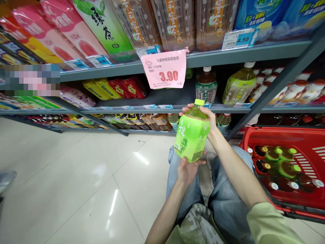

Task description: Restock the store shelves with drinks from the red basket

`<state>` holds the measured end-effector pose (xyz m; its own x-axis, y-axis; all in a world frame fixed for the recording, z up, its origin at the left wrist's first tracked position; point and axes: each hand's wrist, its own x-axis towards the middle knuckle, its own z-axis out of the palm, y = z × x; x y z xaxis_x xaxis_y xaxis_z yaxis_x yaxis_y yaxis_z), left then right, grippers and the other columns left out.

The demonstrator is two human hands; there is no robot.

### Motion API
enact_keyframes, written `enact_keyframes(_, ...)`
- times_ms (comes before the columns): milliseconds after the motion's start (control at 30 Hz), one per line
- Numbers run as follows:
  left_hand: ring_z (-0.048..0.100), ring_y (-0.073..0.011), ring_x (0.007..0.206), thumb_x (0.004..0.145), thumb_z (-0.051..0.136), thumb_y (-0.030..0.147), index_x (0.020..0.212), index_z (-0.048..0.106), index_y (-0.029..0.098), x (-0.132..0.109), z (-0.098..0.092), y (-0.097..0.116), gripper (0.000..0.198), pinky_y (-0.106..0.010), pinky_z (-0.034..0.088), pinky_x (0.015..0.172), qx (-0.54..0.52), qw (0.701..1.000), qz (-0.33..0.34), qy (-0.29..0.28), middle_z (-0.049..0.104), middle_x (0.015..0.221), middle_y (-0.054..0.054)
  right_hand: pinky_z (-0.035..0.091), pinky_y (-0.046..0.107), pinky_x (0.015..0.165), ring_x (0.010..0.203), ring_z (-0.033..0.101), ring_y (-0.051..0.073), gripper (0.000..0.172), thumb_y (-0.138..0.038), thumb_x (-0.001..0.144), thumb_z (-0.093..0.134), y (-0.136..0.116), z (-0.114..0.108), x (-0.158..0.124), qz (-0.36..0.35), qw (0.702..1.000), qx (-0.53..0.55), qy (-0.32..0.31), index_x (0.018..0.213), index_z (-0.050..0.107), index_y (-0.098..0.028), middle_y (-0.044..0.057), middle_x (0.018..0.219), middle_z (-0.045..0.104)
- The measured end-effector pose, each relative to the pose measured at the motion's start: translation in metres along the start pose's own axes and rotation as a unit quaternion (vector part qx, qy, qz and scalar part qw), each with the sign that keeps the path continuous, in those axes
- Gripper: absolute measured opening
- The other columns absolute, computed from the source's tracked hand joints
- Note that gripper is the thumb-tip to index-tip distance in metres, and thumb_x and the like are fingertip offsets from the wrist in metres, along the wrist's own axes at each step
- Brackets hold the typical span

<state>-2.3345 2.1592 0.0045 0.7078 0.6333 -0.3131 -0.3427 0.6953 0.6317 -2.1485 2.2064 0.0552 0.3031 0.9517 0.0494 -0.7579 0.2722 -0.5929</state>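
A large drink bottle (pixel 192 134) with a bright green label and a green cap is held between my two hands, slightly tilted, in front of the shelves. My right hand (pixel 210 118) grips its upper part, with fingertips showing on the far side of the neck. Under the base, my left hand (pixel 188 172) supports it with thumb and fingers against the bottom. Behind it on the middle shelf stand a dark tea bottle (pixel 206 84) with a white cap and a yellow-green bottle (pixel 239 84).
A red shopping basket (pixel 286 134) holding several bottles stands at my right. A pink price sign (pixel 165 70) hangs from the upper shelf edge (pixel 228 56). Several bottles (pixel 152 121) line the bottom shelf. Red and yellow packs (pixel 127 87) lie on the middle shelf. Tiled floor (pixel 83 189) extends left.
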Motion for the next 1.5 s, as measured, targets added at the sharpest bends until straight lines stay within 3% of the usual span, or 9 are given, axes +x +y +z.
enact_keyframes(167, 0.055, -0.0175, 0.055, 0.062, 0.063, 0.093, 0.107, 0.074, 0.022, 0.000, 0.003, -0.001, 0.085, -0.035, 0.046, 0.048, 0.028, 1.000, -0.008, 0.004, 0.076, 0.101, -0.012, 0.054, 0.051, 0.100, 0.108, 0.071, 0.031, 0.033, -0.051, 0.077, 0.070, -0.005, -0.001, -0.002, -0.003, 0.999, -0.041, -0.008, 0.093, 0.073, -0.023, 0.006, 0.106, 0.078)
enact_keyframes(300, 0.044, -0.0140, 0.043, 0.064, 0.046, 0.101, 0.096, 0.074, 0.018, -0.004, 0.006, 0.002, 0.094, -0.035, 0.040, 0.044, 0.008, 0.994, -0.107, -0.007, 0.070, 0.075, -0.010, 0.058, 0.045, 0.089, 0.091, 0.074, 0.028, 0.034, -0.050, 0.072, 0.078, -0.007, -0.008, -0.002, 0.006, 0.996, -0.082, -0.027, 0.088, 0.076, -0.020, 0.007, 0.094, 0.078)
enact_keyframes(467, 0.031, -0.0128, 0.037, 0.068, 0.042, 0.102, 0.099, 0.074, 0.017, -0.008, 0.008, 0.002, 0.096, -0.033, 0.034, 0.041, -0.031, 0.989, -0.141, -0.039, 0.043, 0.047, 0.002, 0.059, 0.041, 0.084, 0.085, 0.074, 0.026, 0.033, -0.050, 0.074, 0.080, -0.006, -0.012, 0.004, 0.025, 0.993, -0.113, 0.007, 0.085, 0.077, -0.018, 0.007, 0.086, 0.078)
enact_keyframes(633, 0.027, -0.0134, 0.037, 0.063, 0.039, 0.105, 0.101, 0.075, 0.016, -0.009, 0.009, 0.002, 0.103, -0.035, 0.033, 0.042, -0.020, 0.988, -0.151, -0.028, 0.036, 0.044, 0.003, 0.059, 0.040, 0.086, 0.086, 0.074, 0.026, 0.035, -0.051, 0.075, 0.079, -0.003, -0.011, 0.006, 0.022, 0.992, -0.120, 0.023, 0.086, 0.078, -0.017, 0.008, 0.087, 0.078)
enact_keyframes(800, 0.046, -0.0172, 0.045, 0.065, 0.047, 0.101, 0.090, 0.075, 0.017, -0.007, 0.009, 0.004, 0.092, -0.035, 0.041, 0.046, -0.029, 0.990, -0.132, -0.025, 0.055, 0.056, -0.005, 0.059, 0.041, 0.088, 0.087, 0.074, 0.026, 0.034, -0.049, 0.075, 0.079, -0.003, -0.011, 0.005, 0.024, 0.993, -0.112, 0.018, 0.087, 0.079, -0.018, 0.008, 0.089, 0.079)
enact_keyframes(967, 0.068, -0.0257, 0.072, 0.064, 0.058, 0.096, 0.102, 0.076, 0.012, -0.004, 0.004, 0.001, 0.094, -0.031, 0.050, 0.053, -0.045, 0.989, -0.131, -0.052, 0.074, 0.093, -0.017, 0.058, 0.042, 0.092, 0.091, 0.074, 0.027, 0.033, -0.049, 0.076, 0.077, -0.005, -0.010, 0.003, 0.029, 0.992, -0.118, 0.021, 0.089, 0.080, -0.018, 0.009, 0.093, 0.079)
enact_keyframes(1233, 0.068, -0.0358, 0.102, 0.075, 0.061, 0.085, 0.121, 0.074, 0.024, -0.009, 0.001, -0.006, 0.077, -0.040, 0.056, 0.061, 0.025, 0.993, -0.053, -0.098, 0.071, 0.125, -0.018, 0.056, 0.042, 0.095, 0.100, 0.073, 0.028, 0.036, -0.046, 0.082, 0.070, -0.009, -0.004, -0.002, 0.057, 0.992, -0.112, -0.019, 0.101, 0.080, -0.018, 0.010, 0.107, 0.079)
enact_keyframes(1400, 0.067, -0.0418, 0.110, 0.072, 0.067, 0.082, 0.121, 0.069, 0.034, -0.010, -0.010, -0.017, 0.069, -0.045, 0.057, 0.054, 0.078, 0.993, -0.004, -0.088, 0.068, 0.130, -0.015, 0.055, 0.045, 0.098, 0.106, 0.072, 0.030, 0.040, -0.047, 0.084, 0.069, -0.014, -0.007, -0.005, 0.071, 0.989, -0.120, -0.043, 0.110, 0.078, -0.018, 0.012, 0.116, 0.077)
enact_keyframes(1500, 0.070, -0.0421, 0.106, 0.067, 0.081, 0.067, 0.122, 0.065, 0.046, -0.009, -0.020, -0.022, 0.061, -0.051, 0.058, 0.059, 0.104, 0.992, 0.054, -0.037, 0.070, 0.126, -0.009, 0.054, 0.046, 0.100, 0.111, 0.071, 0.032, 0.045, -0.047, 0.082, 0.071, -0.018, -0.011, -0.005, 0.090, 0.987, -0.126, -0.047, 0.115, 0.076, -0.018, 0.014, 0.121, 0.076)
